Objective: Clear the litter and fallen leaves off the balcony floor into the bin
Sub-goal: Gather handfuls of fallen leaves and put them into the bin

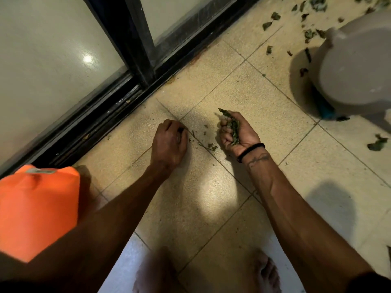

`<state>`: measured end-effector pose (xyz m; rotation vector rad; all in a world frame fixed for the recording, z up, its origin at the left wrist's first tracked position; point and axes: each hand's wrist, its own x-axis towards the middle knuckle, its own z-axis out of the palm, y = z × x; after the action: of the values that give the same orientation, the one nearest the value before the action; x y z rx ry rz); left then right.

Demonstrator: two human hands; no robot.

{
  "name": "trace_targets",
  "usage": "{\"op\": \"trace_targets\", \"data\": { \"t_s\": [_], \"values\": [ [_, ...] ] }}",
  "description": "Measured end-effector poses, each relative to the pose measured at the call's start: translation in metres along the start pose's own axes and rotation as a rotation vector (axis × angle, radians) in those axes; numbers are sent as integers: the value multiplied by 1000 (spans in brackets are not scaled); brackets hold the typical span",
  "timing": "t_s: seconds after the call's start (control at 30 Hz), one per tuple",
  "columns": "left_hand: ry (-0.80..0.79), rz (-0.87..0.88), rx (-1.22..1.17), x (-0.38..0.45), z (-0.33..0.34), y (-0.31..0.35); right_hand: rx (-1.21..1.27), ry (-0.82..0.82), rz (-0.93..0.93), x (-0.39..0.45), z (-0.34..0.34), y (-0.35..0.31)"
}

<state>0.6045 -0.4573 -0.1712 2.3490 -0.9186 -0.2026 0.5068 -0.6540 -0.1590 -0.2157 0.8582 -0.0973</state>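
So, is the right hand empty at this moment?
No, the right hand is palm up with its fingers curled round a bunch of green leaves.

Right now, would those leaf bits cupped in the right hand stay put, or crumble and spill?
The leaves look small, curled and dry, so probably light and brittle. They lie loose in the cupped right hand, so tilting it would likely spill some. Crumbs on the floor tile beside it suggest that they shed fragments easily.

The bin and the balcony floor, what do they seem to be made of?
The bin looks like grey plastic, smooth with a soft matte sheen. The floor seems to be beige speckled ceramic or stone tile, judging by its straight grout lines and mild gloss.
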Motion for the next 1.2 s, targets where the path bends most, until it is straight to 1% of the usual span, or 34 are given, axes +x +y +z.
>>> {"op": "trace_targets", "data": {
  "t_s": [0.1,0.2,0.37,0.5,0.6,0.67,0.73,0.8,0.87,0.9,0.93,1.03,1.07,1.13,1.2],
  "values": [
    [-54,87,-51,-7,6,16,62,-22,-22,-9,-6,-2],
    [-109,86,-131,-12,15,34,79,-54,-31,-17,-9,-2],
    [-220,166,40,-19,25,49,68,-19,-46,-27,-16,-3],
    [-298,189,32,-20,28,43,41,-17,-34,-26,-23,0],
    [-267,186,18,-18,29,51,42,-39,-31,-23,-29,1],
    [-263,158,81,-17,29,60,54,-46,-22,-22,-33,2],
    [-311,120,199,-11,30,73,70,-48,-15,-22,-35,1],
    [-389,114,316,-3,29,87,74,-51,-9,-21,-36,-1],
    [-478,103,345,9,29,92,82,-36,-9,-21,-37,-2],
    [-507,58,303,15,28,92,91,-29,-11,-23,-37,-1],
    [-524,-27,225,21,28,89,103,-28,-15,-25,-36,0],
    [-519,-336,-75,26,5,87,124,27,-28,-54,-24,4],
    [-519,-443,-208,22,-8,92,120,60,-28,-69,-17,7],
    [-504,-674,-558,9,-44,113,127,105,-20,-106,-1,14],
    [-479,-834,-866,-7,-89,141,146,117,-3,-151,20,22]
  ]
}}
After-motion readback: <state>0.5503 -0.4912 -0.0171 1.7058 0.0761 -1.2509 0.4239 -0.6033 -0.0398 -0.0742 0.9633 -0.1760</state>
